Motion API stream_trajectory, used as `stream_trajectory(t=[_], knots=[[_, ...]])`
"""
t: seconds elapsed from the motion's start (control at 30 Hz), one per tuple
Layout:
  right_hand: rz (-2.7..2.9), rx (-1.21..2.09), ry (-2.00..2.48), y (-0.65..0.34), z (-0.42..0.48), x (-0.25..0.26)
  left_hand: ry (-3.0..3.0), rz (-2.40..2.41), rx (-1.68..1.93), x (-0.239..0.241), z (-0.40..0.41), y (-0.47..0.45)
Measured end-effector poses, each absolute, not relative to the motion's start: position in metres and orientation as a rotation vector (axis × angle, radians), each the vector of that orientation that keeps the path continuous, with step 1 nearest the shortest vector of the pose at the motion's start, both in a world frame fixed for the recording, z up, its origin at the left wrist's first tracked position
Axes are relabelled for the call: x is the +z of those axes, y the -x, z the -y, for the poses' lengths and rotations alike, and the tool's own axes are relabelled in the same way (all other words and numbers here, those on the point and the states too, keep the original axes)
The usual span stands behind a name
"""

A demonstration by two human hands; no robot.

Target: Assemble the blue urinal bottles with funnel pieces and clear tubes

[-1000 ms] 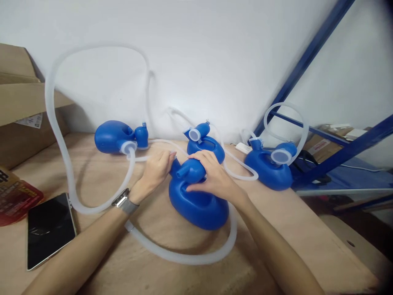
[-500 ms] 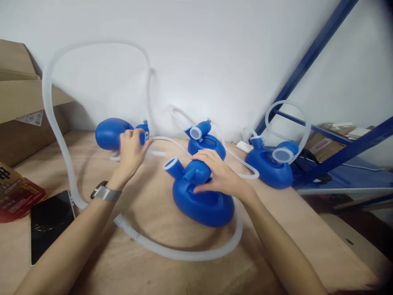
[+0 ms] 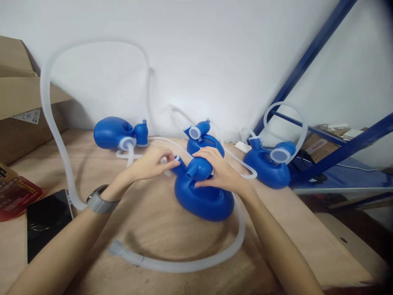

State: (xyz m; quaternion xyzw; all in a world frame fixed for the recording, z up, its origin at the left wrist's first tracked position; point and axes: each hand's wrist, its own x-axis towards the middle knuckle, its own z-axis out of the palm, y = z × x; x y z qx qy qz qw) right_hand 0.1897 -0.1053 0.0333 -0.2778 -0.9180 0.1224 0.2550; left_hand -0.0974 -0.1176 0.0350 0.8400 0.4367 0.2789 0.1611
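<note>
A blue plastic urinal bottle with a loop handle lies on the wooden table in front of me. My right hand is wrapped round the blue bulb-shaped funnel piece, which sits against the top of this bottle. At the bottle's slanted open neck, my left hand has its thumb and fingers closed at the rim; the far fingers are partly hidden. A clear hose curves from behind the bottle to the front, its loose end at the left.
Similar blue bottles with hoses stand at the back left, back middle and right. A black tablet, a red container and a cardboard box are on the left. A blue metal rack rises at the right.
My left hand has let go of the back-left bottle's funnel piece and come right to the front bottle's neck. My right hand keeps its hold. The front hose's loose end has dropped nearer.
</note>
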Motion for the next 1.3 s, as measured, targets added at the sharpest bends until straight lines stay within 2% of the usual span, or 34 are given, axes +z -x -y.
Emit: stream_trajectory(t=[0.47, 0.7, 0.77, 0.9, 1.07, 1.13, 1.23, 1.3], knots=[[2.623, 0.459, 0.663, -0.197, 0.107, 0.051, -2.062, -0.899, 0.573, 0.033, 0.114, 0.097], [2.65, 0.488, 0.662, -0.207, 0.107, 0.056, -1.852, -0.971, 0.959, 0.033, 0.113, 0.108], [2.641, 0.474, 0.683, -0.21, 0.105, 0.056, -2.001, -1.069, 0.865, 0.04, 0.115, 0.117], [2.632, 0.467, 0.688, -0.211, 0.099, 0.054, -2.33, -1.349, 0.443, 0.037, 0.113, 0.134], [2.535, 0.449, 0.793, -0.209, 0.099, 0.048, -2.33, -1.466, 0.196, 0.013, 0.104, 0.139], [2.505, 0.431, 0.836, -0.207, 0.103, 0.048, -2.388, -1.489, 0.291, 0.017, 0.107, 0.133], [2.524, 0.317, 0.878, -0.205, 0.109, 0.051, -2.478, -1.531, 0.625, 0.04, 0.125, 0.117], [2.555, 0.247, 0.859, -0.206, 0.11, 0.053, -2.431, -1.401, 0.794, 0.056, 0.143, 0.103]])
